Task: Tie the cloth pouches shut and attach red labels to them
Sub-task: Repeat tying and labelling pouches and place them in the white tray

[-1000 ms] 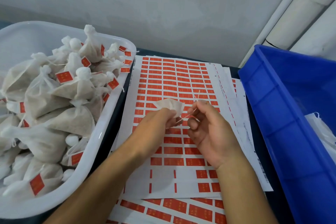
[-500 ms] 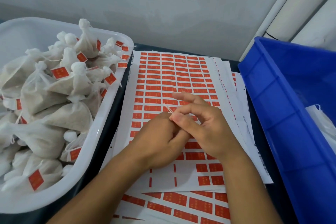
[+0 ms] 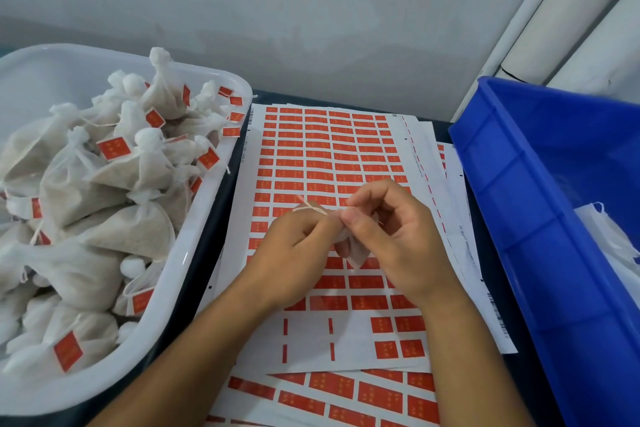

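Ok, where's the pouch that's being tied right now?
In the head view it is at centre, the small pouch held between the left hand and right hand, above the label sheet, between the white tub and blue crate.

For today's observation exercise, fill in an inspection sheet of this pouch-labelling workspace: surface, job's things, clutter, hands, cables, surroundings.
Surface: dark table, mostly covered by label sheets.
Job's things: small cloth pouch held between both hands, its white string sticking up; sheets of red labels, some already peeled off near the front; white tub heaped with tied, labelled pouches.
Clutter: blue crate holding white cloth at the right.
Hands: left hand pinches the string; right hand grips the pouch.
Cables: nothing seen.
Surroundings: grey wall; white pipes in the corner.
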A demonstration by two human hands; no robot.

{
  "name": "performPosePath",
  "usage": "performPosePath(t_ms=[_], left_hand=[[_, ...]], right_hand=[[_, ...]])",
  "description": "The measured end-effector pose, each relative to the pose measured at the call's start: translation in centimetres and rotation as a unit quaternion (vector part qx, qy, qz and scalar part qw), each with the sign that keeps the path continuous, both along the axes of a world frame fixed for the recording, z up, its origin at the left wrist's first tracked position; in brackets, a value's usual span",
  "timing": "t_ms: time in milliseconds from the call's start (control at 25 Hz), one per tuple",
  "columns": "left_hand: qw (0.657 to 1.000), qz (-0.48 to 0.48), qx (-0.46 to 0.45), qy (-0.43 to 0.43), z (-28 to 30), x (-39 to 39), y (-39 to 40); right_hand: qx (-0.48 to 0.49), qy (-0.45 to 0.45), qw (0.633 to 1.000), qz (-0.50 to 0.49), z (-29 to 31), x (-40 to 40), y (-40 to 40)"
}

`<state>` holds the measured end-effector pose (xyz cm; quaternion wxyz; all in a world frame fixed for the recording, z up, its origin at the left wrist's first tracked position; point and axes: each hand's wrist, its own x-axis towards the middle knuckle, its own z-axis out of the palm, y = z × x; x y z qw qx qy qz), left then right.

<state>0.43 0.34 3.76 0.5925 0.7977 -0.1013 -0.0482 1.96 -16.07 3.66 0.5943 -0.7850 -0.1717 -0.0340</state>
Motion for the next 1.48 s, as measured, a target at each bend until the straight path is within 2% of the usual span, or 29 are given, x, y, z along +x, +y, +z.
performPosePath(t_ms=[200, 360, 760, 1120, 1320, 1480], left_hand=[[0.996, 0.045, -0.030, 0.073, 0.2, 0.1, 0.5], [0.989, 0.087, -0.060, 0.104, -0.1, 0.4, 0.8], [0.966, 0.177, -0.084, 0.167, 0.0, 0.9, 0.8], [0.989, 0.090, -0.019, 0.116, -0.8, 0.8, 1.0], [0.995, -0.002, -0.065, 0.080, -0.9, 0.8, 1.4], [0.984, -0.045, -0.127, 0.115, -0.5, 0.4, 1.1]], right_hand=[[-0.023, -0.008, 0.999, 0.031, 0.0, -0.1, -0.4], [-0.085, -0.035, 0.995, 0.050, -0.1, -0.2, -0.3], [-0.203, -0.103, 0.974, 0.004, -0.3, -0.4, -0.2], [-0.164, -0.071, 0.984, -0.002, -0.9, 0.1, -0.5], [-0.077, -0.078, 0.994, -0.027, -0.7, 0.1, -0.4], [-0.027, -0.082, 0.995, -0.043, -0.5, 0.2, -0.3]])
